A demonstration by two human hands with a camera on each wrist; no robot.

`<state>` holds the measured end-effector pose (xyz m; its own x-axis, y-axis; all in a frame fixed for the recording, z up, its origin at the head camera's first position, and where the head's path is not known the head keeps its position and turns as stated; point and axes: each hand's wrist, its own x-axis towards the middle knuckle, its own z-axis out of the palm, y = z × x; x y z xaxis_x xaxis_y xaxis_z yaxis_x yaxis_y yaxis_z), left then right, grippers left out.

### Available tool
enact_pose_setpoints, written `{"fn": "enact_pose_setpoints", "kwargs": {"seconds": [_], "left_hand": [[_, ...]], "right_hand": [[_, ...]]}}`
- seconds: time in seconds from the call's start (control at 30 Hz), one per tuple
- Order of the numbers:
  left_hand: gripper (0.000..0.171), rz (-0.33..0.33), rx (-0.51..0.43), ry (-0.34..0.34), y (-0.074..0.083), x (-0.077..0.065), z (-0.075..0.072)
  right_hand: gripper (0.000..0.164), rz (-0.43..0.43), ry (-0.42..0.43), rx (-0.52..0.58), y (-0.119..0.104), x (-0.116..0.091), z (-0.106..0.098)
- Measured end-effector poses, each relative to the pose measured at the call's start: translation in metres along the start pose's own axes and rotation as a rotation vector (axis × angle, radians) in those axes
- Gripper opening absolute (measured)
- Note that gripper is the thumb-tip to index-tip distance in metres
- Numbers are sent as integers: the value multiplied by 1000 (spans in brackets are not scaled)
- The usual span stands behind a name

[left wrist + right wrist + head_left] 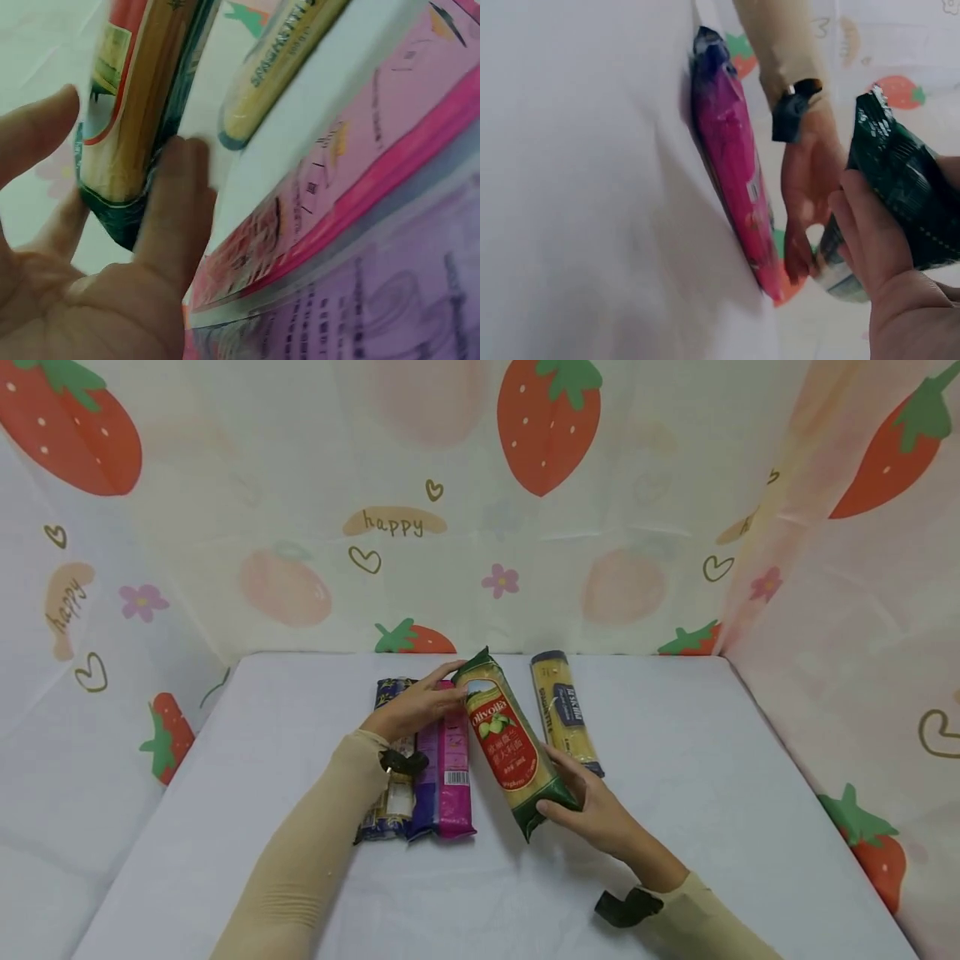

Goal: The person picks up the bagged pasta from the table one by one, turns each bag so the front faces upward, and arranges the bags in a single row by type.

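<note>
A green-ended packet of spaghetti [506, 739] with a red oval label is held tilted above the table. My right hand [596, 806] grips its lower end, thumb on the front and fingers along the far side. At the upper end is my left hand [416, 706], its thumb [45, 131] and fingers [176, 214] on either side of the packet. In the right wrist view the packet's green wrapper [900, 180] lies against the right fingers. Under the left wrist are a pink and purple packet [453, 777] and a dark blue patterned packet [397, 802], partly hidden.
Behind the right hand lies a yellow spaghetti packet [562, 706] with blue ends. A white cloth covers the table [712, 777]. Fabric walls [645, 485] printed with strawberries stand along its back and sides.
</note>
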<state>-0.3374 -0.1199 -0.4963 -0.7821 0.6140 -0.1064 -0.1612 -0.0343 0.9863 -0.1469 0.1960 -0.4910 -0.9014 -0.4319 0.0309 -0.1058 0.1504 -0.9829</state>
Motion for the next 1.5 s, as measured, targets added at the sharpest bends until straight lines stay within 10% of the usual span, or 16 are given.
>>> {"fn": "enact_pose_setpoints", "kwargs": {"seconds": [0.2, 0.57, 0.8, 1.17, 1.5], "left_hand": [[75, -100, -7, -28, 4, -5, -1], [81, -75, 45, 38, 1, -3, 6], [76, -25, 42, 122, 8, -1, 19], [75, 35, 227, 319, 14, 7, 42], [67, 9, 233, 310, 14, 17, 50]], "right_hand": [[88, 60, -24, 74, -1, 0, 6], [99, 90, -88, -120, 0, 0, 2], [102, 64, -157, -39, 5, 0, -1], [94, 98, 171, -202, 12, 5, 15], [88, 134, 225, -238, 6, 16, 24]]}}
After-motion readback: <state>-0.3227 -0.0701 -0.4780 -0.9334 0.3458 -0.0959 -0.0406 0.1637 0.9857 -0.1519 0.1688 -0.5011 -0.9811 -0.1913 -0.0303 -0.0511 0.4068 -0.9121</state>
